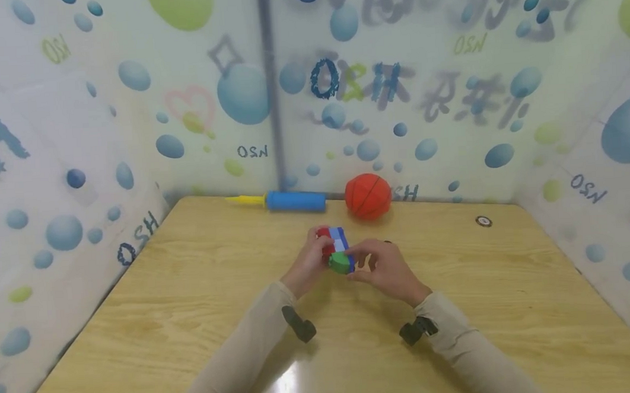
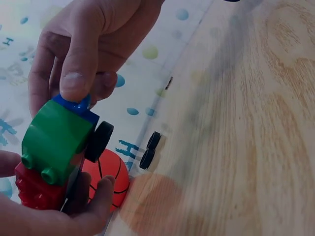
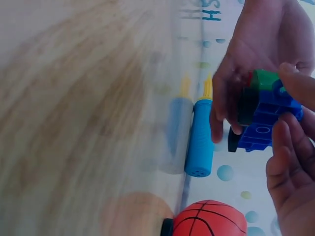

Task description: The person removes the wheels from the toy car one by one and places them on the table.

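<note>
A building-block toy car (image 1: 340, 250) with red, light blue and green blocks on a blue base is held above the table. My left hand (image 1: 310, 263) grips its red side. At the green end, my right hand (image 1: 387, 268) pinches the blue base, its thumb pressed on a blue piece under the green block (image 2: 59, 130) in the left wrist view. A black wheel (image 2: 100, 141) sits on the car's side there. The right wrist view shows the blue underside (image 3: 263, 129), with left-hand fingers (image 3: 224, 105) along the wheel side.
On the wooden table (image 1: 217, 273), a blue pump (image 1: 296, 201) with a yellow nozzle lies at the back edge. Beside it sits a red toy basketball (image 1: 368, 196). Loose black wheels (image 2: 150, 150) stand near the ball. A small round disc (image 1: 484, 221) lies at the right.
</note>
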`<action>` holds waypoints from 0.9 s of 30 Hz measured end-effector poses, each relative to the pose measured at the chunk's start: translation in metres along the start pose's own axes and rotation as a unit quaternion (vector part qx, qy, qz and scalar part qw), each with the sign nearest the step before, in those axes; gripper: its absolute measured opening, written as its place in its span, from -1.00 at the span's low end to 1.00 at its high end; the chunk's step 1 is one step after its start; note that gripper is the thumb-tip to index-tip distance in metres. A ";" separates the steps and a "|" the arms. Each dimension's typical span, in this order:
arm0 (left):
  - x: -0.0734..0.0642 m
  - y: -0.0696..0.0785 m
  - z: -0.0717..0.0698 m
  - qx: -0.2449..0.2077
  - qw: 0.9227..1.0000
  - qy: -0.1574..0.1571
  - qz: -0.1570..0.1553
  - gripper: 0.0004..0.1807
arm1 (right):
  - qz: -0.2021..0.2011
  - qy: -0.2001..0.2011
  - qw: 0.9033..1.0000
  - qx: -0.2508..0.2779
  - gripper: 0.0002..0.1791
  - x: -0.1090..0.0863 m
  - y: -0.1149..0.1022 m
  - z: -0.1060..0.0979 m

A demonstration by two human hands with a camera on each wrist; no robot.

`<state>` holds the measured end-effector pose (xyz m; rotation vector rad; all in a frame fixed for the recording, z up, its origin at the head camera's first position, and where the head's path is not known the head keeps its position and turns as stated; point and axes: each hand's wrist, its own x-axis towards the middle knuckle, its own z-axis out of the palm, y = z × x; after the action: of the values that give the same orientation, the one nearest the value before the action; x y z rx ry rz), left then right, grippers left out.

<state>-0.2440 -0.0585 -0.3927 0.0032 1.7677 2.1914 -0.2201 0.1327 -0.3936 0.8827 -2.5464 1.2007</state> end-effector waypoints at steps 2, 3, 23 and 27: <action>-0.001 -0.001 -0.001 0.019 1.000 0.001 0.007 -0.44 | -0.007 -0.003 1.000 -0.001 -0.55 0.000 -0.001 -0.002; -0.001 -0.002 -0.002 0.025 1.000 -0.001 0.012 -0.46 | -0.010 -0.005 1.000 0.001 -0.56 0.001 -0.002 -0.003; -0.010 -0.010 -0.016 0.157 0.987 -0.036 -0.004 -0.49 | 0.066 -0.073 0.986 0.133 -0.69 0.007 -0.005 -0.022; -0.008 -0.011 -0.013 0.211 0.977 -0.013 0.013 -0.45 | 0.088 -0.076 0.982 0.150 -0.72 0.008 -0.004 -0.026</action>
<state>-0.2359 -0.0714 -0.4048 0.1539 2.1917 1.7804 -0.2258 0.1469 -0.3703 0.8518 -2.6512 1.6648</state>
